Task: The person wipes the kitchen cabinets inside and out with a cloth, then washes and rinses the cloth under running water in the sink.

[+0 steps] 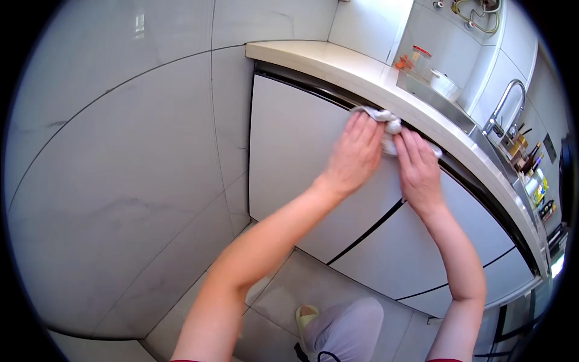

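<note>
A crumpled whitish cloth (392,125) lies against the top edge of the white cabinet doors (301,139), just under the countertop's front edge. My left hand (357,149) presses on the cloth's left part, its fingers pointing up and close together over the fabric. On the cloth's right part rests my right hand (418,169), with its fingertips at the dark groove (458,169) below the counter. Both palms face the cabinet, and the fingers hide some of the cloth.
Above is the pale countertop (338,57) with a sink (443,108), a white pot (444,84), a red-lidded jar (420,57) and a faucet (506,102). Several bottles (531,158) stand at the right. A tiled wall (120,151) is at left.
</note>
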The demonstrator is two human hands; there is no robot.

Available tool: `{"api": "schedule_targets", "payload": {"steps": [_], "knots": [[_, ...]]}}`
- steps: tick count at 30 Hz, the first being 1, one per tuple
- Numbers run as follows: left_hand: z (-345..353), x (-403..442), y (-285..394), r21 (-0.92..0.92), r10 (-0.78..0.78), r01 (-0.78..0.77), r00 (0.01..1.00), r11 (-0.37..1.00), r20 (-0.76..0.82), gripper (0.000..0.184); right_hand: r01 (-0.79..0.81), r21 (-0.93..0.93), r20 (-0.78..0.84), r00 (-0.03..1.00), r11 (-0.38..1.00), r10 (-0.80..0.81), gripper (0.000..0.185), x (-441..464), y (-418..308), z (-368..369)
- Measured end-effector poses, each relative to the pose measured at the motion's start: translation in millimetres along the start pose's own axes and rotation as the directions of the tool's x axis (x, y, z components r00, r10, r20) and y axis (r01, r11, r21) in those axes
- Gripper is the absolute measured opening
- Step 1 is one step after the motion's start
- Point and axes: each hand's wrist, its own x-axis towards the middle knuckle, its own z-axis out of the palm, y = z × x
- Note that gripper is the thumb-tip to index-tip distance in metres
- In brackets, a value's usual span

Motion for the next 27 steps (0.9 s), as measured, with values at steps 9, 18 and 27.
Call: {"api": "schedule_targets", "payload": {"steps": [9, 18, 27], "knots": [[-48, -5, -109, 0.179, -0.006, 0.004, 1.0, 0.984, 0.007, 0.038, 0.081, 0.032, -0.183, 0.98, 0.996, -0.074, 0.042, 97, -66, 63], [-68, -17, -192, 0.288, -0.25, 0.237, 0.968, 0.928, 0.011, 0.032, 0.165, 0.172, -0.285, 0.952, 0.971, -0.111, 0.031, 196, -125, 105], [-53, -16, -194, 0.167, -0.376, 0.385, 0.923, 0.908, -0.083, 0.031, 0.132, 0.11, -0.278, 0.956, 0.985, -0.097, 0.037, 188, -129, 110]]}}
